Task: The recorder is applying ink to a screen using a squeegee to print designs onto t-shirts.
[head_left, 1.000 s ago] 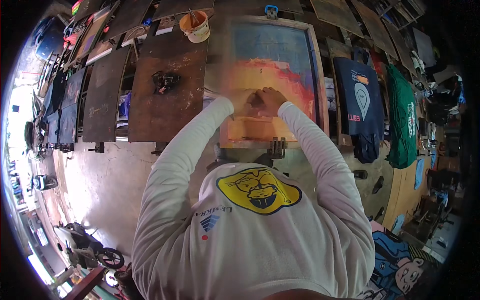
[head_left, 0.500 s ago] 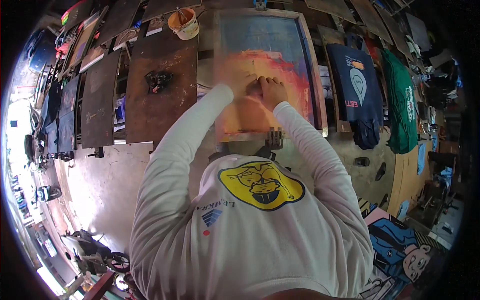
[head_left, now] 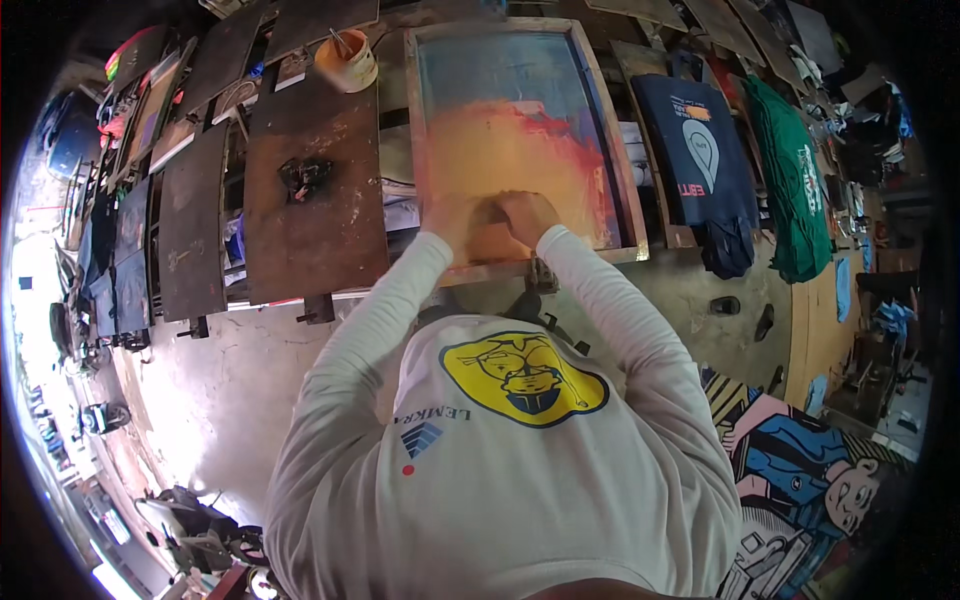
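Observation:
A wooden-framed printing screen [head_left: 590,110] lies flat in front of me, its mesh blue-grey at the far end and smeared orange, yellow and red nearer to me. Both hands are low on the mesh, close to the frame's near edge. My right hand [head_left: 528,217] has its fingers curled over a dark, shadowed spot; whatever it grips there is hidden. Beside it, my left hand [head_left: 452,212] is blurred and blends into the orange paint, so its fingers do not show clearly.
To the left stand dark boards [head_left: 315,220], one bearing a crumpled black lump [head_left: 305,180]. A paint-stained bucket [head_left: 347,65] with a handle sticking out sits behind it. On the right lie a navy printed bag [head_left: 695,150] and a green one [head_left: 795,190]. Sandals [head_left: 724,305] are on the floor.
Both hands have moved toward me along the mesh, from its middle to near the close edge. My elbows have drawn back, and the whole view has shifted slightly.

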`<state>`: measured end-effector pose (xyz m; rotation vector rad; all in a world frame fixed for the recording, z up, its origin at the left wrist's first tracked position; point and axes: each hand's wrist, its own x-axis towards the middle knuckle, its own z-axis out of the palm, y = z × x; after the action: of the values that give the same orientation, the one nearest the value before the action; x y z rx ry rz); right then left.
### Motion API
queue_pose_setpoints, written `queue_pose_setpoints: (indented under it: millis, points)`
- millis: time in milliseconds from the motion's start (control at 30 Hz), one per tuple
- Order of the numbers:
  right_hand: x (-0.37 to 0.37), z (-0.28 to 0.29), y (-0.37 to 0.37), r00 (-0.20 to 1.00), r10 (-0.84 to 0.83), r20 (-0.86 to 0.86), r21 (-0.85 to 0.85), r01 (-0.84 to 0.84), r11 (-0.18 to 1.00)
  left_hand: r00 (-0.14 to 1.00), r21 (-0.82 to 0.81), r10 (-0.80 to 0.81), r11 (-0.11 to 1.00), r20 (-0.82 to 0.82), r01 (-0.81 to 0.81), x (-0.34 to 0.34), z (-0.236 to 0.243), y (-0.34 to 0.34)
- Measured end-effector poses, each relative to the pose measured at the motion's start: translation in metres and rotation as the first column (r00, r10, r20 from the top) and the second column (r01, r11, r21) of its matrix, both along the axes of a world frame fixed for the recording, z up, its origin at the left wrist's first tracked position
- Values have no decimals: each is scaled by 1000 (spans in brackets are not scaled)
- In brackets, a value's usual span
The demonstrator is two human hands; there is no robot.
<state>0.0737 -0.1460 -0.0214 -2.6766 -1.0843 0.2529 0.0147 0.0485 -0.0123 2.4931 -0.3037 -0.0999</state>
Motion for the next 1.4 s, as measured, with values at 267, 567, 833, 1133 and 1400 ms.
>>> queue_pose_setpoints:
  millis: [267, 567, 833, 1133, 1400]
  points:
    - [-25, -17, 0, 983, 122, 135, -24, -119, 993, 969, 80, 127, 986, 213, -147, -37, -48, -16]
    - [-18, 2, -5, 980, 199, 7, -53, -198, 979, 984, 80, 177, 981, 38, -179, -38, -23, -22]
    - [6, 77, -8, 911, 277, -305, -155, -334, 930, 960, -58, 262, 962, -99, -268, -32, -42, -8]
    - [35, 16, -12, 987, 159, 27, 127, -162, 979, 950, 186, 312, 933, 20, -310, 21, -34, -17]
    - [-29, 24, -48, 982, 174, 70, 236, -186, 954, 966, 158, 259, 953, 22, -259, -53, 11, -58]
